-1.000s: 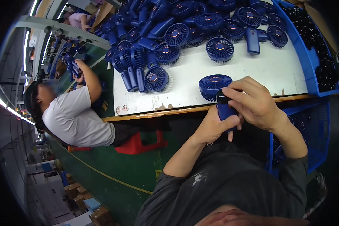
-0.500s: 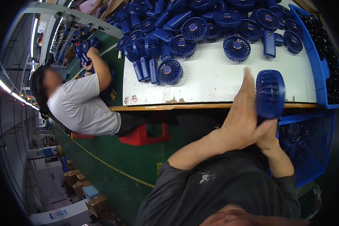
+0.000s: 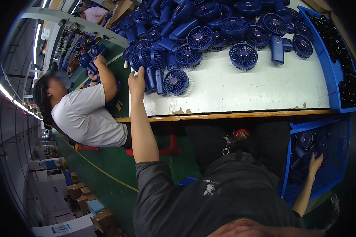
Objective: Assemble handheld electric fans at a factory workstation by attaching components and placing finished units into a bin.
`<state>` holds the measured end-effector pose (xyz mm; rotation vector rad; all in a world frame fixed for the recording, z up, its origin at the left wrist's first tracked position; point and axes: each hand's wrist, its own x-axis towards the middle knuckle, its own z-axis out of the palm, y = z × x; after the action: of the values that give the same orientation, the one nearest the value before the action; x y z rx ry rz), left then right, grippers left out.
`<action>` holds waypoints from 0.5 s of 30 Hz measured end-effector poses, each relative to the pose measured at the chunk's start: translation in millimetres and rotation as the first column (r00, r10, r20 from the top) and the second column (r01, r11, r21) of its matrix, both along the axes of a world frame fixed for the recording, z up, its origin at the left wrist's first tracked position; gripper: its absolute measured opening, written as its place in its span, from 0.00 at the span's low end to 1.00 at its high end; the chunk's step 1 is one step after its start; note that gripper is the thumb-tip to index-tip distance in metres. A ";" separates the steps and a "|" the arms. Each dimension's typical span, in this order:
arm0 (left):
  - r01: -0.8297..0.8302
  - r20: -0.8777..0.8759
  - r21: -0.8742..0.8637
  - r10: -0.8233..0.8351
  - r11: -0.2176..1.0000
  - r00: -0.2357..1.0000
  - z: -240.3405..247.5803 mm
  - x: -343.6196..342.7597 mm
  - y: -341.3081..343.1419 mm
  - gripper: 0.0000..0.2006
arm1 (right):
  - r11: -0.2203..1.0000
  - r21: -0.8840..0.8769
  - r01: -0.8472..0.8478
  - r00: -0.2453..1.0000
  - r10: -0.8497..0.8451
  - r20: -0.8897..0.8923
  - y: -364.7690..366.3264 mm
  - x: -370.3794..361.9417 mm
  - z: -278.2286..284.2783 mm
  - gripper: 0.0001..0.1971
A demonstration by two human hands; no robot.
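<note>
My left hand (image 3: 137,83) is closed round the handle of the leftmost of several upright dark blue handheld fans, at the left end of the table. That handle is mostly hidden by the hand, while the fan's round head (image 3: 135,62) shows above it. Far to the right, my right hand (image 3: 315,163) reaches into a blue crate (image 3: 346,158) below table height. Its thumb and fingers are apart over the dark fans inside, and nothing shows between them. A fan with a round grille (image 3: 304,139) lies in that crate near its far end.
A large pile of blue fans (image 3: 233,25) covers the back of the white table (image 3: 217,91). Along its right edge stands a blue tray (image 3: 331,75) of small black parts. At the left, a co-worker in a white shirt (image 3: 87,112) handles fans beside a red stool (image 3: 172,144).
My hands have parted from in front of me, where a fan was between them. The left went to the fans at the left, the right down into the crate.
</note>
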<state>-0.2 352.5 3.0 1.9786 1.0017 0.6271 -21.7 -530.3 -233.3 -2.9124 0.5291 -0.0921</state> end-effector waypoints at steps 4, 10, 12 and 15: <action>0.044 0.094 -0.184 -0.027 0.982 0.995 7.8 -13.4 20.1 0.26 | 0.973 0.211 -0.095 0.993 0.108 -0.054 31.9 26.4 29.8 0.25; 0.102 0.442 -0.119 -0.040 0.988 0.896 47.4 -23.2 -121.8 0.19 | 0.345 0.897 -0.276 0.933 0.319 0.165 279.4 33.3 181.1 0.20; 0.321 0.508 -0.347 -0.111 0.881 0.854 34.0 -24.8 -193.1 0.21 | 0.076 0.925 -0.374 0.803 0.525 0.281 345.0 27.1 197.5 0.30; 0.442 0.517 -0.441 -0.181 0.781 0.837 11.0 -38.0 -290.0 0.28 | -0.189 0.910 -0.370 0.660 0.636 0.401 418.5 15.4 217.5 0.34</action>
<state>-38.1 62.6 14.0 1.3510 0.4568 0.4977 -6.3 -111.9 -15.8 -1.4071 -0.5584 0.5184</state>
